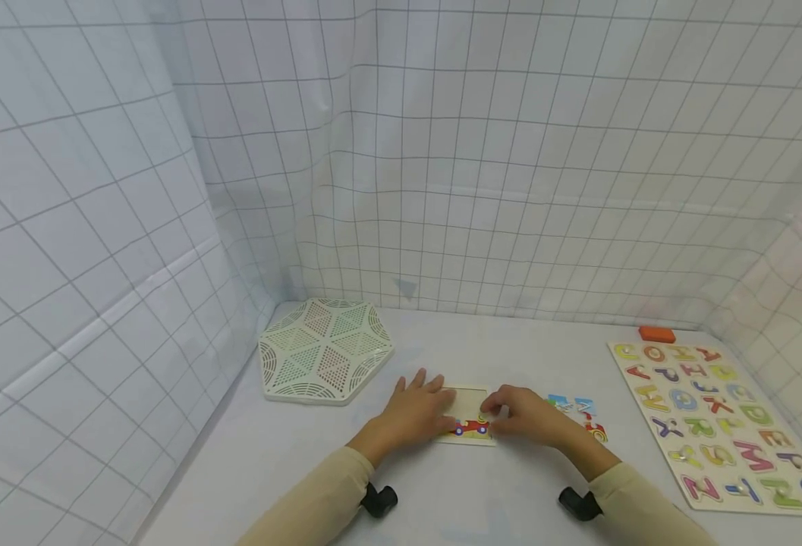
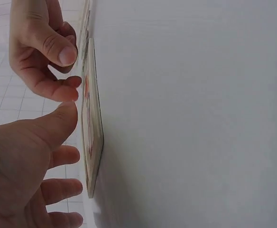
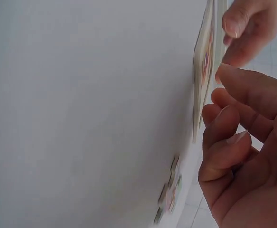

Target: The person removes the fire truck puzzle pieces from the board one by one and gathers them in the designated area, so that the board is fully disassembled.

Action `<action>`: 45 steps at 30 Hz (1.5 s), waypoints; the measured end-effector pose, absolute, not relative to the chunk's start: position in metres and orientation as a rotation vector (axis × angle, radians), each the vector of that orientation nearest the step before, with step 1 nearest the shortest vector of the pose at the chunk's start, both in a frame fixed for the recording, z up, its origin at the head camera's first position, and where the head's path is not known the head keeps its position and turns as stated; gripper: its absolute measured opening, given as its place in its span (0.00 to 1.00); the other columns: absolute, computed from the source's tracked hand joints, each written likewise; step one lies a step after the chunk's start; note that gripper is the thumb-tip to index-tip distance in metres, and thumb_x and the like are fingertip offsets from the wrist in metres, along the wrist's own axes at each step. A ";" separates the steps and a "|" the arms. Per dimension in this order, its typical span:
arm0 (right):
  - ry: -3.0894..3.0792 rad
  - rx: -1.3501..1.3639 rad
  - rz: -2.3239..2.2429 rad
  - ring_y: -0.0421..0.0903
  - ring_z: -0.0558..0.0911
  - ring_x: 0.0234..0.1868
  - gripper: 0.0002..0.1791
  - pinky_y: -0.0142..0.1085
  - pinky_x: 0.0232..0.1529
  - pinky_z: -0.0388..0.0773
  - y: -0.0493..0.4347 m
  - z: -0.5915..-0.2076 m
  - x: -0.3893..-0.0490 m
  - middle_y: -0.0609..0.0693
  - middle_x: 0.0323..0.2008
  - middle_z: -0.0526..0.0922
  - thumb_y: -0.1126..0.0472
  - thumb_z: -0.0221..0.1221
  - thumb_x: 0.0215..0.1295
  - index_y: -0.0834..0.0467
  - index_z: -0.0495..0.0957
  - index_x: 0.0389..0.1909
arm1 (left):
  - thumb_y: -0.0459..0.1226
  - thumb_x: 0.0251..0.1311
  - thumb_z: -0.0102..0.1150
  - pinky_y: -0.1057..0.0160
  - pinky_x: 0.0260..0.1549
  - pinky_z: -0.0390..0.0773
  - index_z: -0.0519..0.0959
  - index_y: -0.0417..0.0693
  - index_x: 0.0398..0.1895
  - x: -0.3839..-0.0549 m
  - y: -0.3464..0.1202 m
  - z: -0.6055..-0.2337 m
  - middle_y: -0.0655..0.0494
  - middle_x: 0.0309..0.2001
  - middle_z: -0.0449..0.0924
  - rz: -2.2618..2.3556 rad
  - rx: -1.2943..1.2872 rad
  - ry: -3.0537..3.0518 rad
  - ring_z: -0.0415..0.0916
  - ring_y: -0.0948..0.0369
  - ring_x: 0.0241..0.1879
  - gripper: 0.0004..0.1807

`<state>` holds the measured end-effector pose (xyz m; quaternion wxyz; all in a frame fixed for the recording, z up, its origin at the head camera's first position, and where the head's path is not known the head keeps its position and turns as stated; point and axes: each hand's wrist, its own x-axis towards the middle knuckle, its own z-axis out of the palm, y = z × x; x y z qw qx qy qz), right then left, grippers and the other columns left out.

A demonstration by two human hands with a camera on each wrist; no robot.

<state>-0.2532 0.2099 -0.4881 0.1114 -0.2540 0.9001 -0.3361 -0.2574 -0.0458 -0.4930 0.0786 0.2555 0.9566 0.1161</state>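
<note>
A small light wooden puzzle tray (image 1: pixel 470 394) lies flat between the two hands. Along its near side, picture pieces show a red vehicle (image 1: pixel 470 428) with round wheels. My left hand (image 1: pixel 414 409) rests over the tray's left side, fingers spread and thumb reaching toward the picture. Over the right edge, my right hand (image 1: pixel 526 415) touches the tray with its foremost fingertips, while the other fingers bend inward, as the right wrist view shows. Nothing shows pinched in either hand. Beside the right hand lie loose puzzle pieces (image 1: pixel 586 408), partly hidden by it.
A board of colourful alphabet letters (image 1: pixel 697 390) lies at the right, with an orange-red block (image 1: pixel 656 334) behind it. On the back left is a hexagonal white perforated panel (image 1: pixel 325 349). Grid-patterned curtains (image 1: pixel 482 189) enclose the white table (image 1: pixel 455 485).
</note>
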 end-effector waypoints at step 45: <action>2.601 -0.749 -1.075 0.40 0.76 0.36 0.09 0.32 0.38 0.74 0.201 -0.489 -0.255 0.42 0.32 0.79 0.70 0.61 0.63 0.52 0.81 0.38 | 0.60 0.66 0.59 0.30 0.71 0.50 0.73 0.61 0.72 -0.256 -0.034 -0.498 0.50 0.77 0.62 0.336 0.712 2.852 0.49 0.40 0.79 0.34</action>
